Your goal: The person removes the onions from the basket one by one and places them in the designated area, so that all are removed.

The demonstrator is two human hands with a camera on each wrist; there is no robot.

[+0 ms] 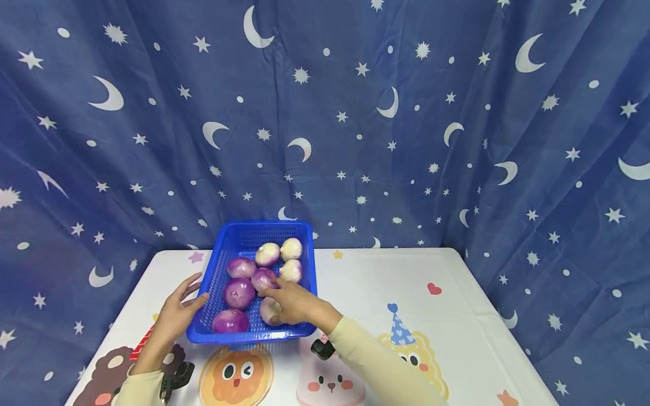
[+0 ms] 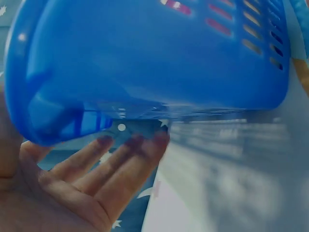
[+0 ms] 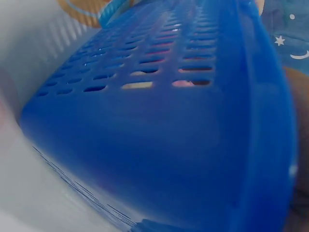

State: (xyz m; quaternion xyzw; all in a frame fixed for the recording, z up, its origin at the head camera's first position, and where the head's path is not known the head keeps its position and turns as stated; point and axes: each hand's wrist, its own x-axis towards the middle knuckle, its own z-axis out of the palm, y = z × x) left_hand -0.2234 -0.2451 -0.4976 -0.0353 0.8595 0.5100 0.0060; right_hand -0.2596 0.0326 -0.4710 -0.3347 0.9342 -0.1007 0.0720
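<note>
Left of centre in the lower frame, a blue perforated basket (image 1: pixel 244 339) on the counter (image 1: pixel 386 293) holds eight onions: four glossy purple onions (image 1: pixel 239 294), three whitish onions (image 1: pixel 291 271) tinged purple, and one partly hidden pale onion (image 1: pixel 267 310) gripped by the right hand (image 1: pixel 293 303). The left hand (image 1: pixel 174 316), fingers loosely spread, is just beside the basket's left side.

tbh can't tell if it's a home or a studio, but it looks like a curtained-off nook, kinda booth-style. Dark blue curtain (image 1: pixel 345 135) w/ white moons + stars hangs at the back and along both sides. White table (image 1: pixel 381 282) right by the back one, w/ kiddie cartoon prints on top (winking orange face (image 1: pixel 236 373), hearts, etc). Black gadgets (image 1: pixel 178 376) at both wrists = recording-setup vibe imo.
</note>
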